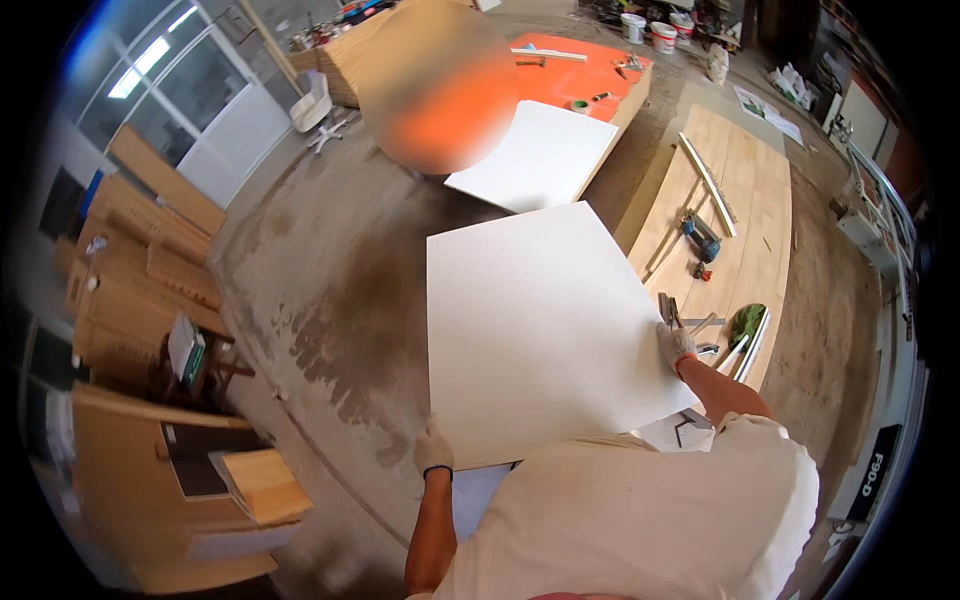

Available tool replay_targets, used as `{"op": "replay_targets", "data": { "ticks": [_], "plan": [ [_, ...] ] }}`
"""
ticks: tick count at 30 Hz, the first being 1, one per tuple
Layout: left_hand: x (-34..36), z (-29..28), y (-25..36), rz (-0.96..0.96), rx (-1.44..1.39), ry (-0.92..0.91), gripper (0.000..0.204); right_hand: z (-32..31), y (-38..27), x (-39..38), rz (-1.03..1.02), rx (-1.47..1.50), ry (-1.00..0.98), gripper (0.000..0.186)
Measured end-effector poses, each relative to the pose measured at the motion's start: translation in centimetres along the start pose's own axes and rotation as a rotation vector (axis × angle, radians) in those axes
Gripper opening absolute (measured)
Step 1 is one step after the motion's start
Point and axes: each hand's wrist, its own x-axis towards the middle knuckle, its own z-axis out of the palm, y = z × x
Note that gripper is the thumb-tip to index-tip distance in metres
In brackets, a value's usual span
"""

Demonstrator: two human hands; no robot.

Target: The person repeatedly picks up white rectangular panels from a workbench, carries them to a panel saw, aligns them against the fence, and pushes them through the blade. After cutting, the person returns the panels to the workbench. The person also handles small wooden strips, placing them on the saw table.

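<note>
A large white panel fills the middle of the view in front of my body. My left hand, in a pale work glove, grips its near left edge. On the opposite side, my right hand, gloved too, holds the panel's right edge; part of its fingers is hidden. Beside my right hand, the wooden bench carries loose metal pieces and white strips. Farther up that bench lie a blue power tool and a long pale strip.
Beyond the panel, another white board lies on an orange-topped table with a roll of green tape. Brown boards lean along the left wall near a small stool. A white office chair stands farther back. Buckets stand behind.
</note>
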Motion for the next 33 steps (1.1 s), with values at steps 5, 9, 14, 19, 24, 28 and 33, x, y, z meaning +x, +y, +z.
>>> {"op": "replay_targets", "data": {
  "ticks": [5, 9, 14, 19, 24, 28, 33],
  "plan": [
    [13.5, -0.3, 6.8, 0.034, 0.078, -0.177, 0.076, 0.0, -7.4, 5.9, 0.166, -0.017, -0.102, 0.084],
    [24.0, -0.2, 11.7, 0.167, 0.150, -0.282, 0.079, 4.5, -11.8, 10.1, -0.025, -0.304, 0.568, 0.087],
    [38.6, 1.9, 16.9, 0.131, 0.172, -0.376, 0.085, 5.8, -17.8, 14.6, 0.323, 0.053, -0.065, 0.090],
    [53.6, 4.6, 23.5, 0.207, 0.222, -0.462, 0.085, 7.7, -26.6, 17.9, 0.383, -0.093, 0.078, 0.089],
    [64.7, 5.4, 31.0, 0.333, 0.328, -0.523, 0.086, 7.5, -33.6, 20.0, 0.543, 0.013, -0.003, 0.090],
    [72.3, 7.8, 36.5, 0.418, 0.385, -0.576, 0.084, 8.1, -37.4, 23.2, 0.591, 0.105, -0.017, 0.090],
    [80.9, 12.9, 43.7, 0.503, 0.415, -0.600, 0.082, 8.5, -40.8, 30.6, 0.680, 0.116, 0.035, 0.088]
  ]
}}
